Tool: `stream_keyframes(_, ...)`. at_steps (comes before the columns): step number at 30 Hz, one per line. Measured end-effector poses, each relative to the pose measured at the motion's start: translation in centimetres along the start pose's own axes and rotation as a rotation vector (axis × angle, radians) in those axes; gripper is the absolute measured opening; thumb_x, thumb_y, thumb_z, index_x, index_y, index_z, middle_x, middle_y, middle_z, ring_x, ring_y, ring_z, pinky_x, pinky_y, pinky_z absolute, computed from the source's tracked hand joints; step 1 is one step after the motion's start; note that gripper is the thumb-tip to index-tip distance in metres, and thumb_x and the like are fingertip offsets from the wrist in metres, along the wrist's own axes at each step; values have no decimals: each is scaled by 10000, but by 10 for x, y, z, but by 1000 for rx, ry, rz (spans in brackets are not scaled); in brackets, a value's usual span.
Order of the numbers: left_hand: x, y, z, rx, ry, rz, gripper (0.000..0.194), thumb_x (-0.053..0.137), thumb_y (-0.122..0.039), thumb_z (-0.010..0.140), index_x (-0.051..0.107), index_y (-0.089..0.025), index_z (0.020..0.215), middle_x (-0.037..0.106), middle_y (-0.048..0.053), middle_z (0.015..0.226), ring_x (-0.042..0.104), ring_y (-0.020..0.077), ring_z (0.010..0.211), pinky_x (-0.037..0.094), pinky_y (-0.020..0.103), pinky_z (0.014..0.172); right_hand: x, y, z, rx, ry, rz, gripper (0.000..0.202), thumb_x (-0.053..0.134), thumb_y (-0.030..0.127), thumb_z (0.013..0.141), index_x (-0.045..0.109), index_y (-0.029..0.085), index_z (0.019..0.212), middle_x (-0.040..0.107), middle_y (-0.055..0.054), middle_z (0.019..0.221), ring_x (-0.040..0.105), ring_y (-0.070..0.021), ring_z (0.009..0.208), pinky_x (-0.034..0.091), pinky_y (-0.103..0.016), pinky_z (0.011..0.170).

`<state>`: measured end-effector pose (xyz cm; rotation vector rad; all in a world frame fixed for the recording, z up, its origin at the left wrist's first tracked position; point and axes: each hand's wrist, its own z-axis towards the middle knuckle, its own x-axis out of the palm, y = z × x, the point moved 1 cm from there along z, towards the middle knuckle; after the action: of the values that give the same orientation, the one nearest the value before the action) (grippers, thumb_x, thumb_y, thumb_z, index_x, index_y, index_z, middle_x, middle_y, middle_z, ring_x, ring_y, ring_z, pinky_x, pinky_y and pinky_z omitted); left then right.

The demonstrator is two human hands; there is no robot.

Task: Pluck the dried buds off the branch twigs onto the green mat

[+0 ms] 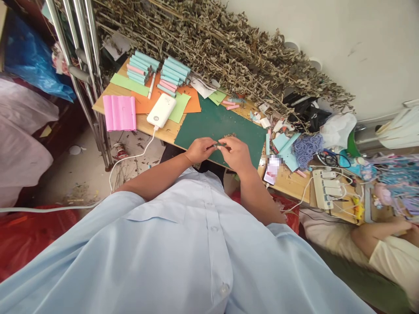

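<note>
My left hand (199, 150) and my right hand (237, 152) meet over the near edge of a dark green mat (209, 120). Both are closed in a pinch, fingertips almost touching. A small, dark bit shows between them, too little of it visible to name. Just behind my right hand lies a little heap of dry plant crumbs (230, 135), partly hidden by the fingers. Left of the mat, a white power bank (161, 110) rests on orange and green paper. Stacks of light blue and pink paper rolls (173, 71) lie farther back.
Dried leafy stalks (209, 48) pile along the back. Metal crutches (83, 65) stand at the left. A phone (271, 169), blue-purple yarn (307, 149) and a power strip (322, 189) lie to the right. Another person's arm (379, 233) shows at far right.
</note>
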<state>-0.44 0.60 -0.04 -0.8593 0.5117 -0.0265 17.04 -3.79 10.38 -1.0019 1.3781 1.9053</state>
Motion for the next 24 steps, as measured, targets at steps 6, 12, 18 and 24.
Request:
stream_keyframes(6,-1,-1,0,20,-6,-1,431,485,-476,1108,774,-158,1095,750,115,906,700,206,857,527,317,796,17,-13,-3,99,-58,166,240,634,239,937,771,259,1134,779,-34,1025,737,-212,882,603,-376,874)
stream_keyframes(12,0,0,0,22,-19,3,420,487,-465,1106,769,-155,1133,758,116,935,712,207,876,544,323,808,15,-4,2,44,-46,161,256,643,234,939,770,258,1160,770,-66,1124,729,-226,937,606,-396,904)
stream_keyframes(18,1,1,-1,21,-6,17,403,462,-415,1108,767,-153,1097,760,120,941,712,211,874,544,328,805,6,-10,4,42,40,203,247,724,267,896,794,245,1132,757,-67,1121,689,-199,811,590,-376,809)
stream_keyframes(24,0,-1,0,10,3,28,405,481,-445,1108,766,-158,1096,754,111,922,701,201,861,529,316,792,2,-11,4,88,67,224,162,664,304,957,816,256,984,777,-51,976,704,-226,898,564,-379,859)
